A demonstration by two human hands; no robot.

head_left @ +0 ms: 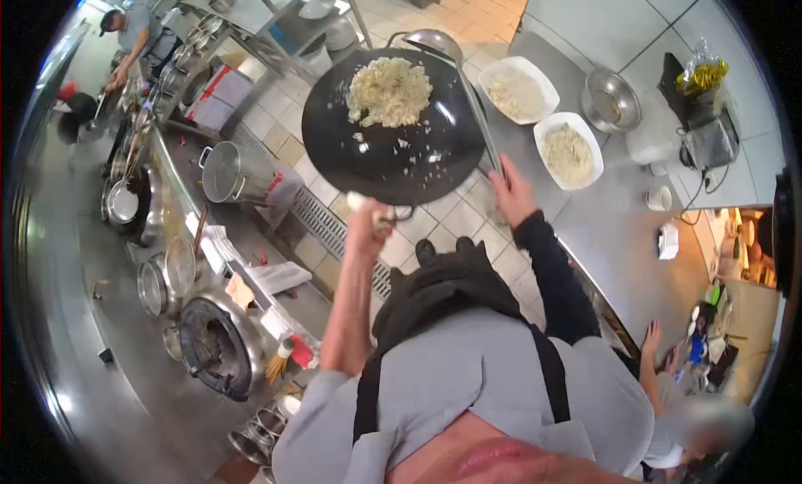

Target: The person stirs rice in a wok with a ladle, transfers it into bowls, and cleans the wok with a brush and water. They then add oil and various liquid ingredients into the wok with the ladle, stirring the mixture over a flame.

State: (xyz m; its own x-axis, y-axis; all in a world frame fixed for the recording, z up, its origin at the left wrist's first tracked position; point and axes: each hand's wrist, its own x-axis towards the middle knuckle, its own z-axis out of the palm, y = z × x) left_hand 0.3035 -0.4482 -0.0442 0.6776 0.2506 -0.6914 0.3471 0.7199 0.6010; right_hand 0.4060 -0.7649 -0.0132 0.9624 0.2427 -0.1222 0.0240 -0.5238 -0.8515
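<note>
While left hand grips handle, wok juts beyond

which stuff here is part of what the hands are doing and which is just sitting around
In use:
- wok of fried rice, held by the left hand
- ladle in the right hand
- two white dishes of rice

Lying about:
- steel bowl
- stock pot
- burner
- small cup
- foil-topped appliance
</note>
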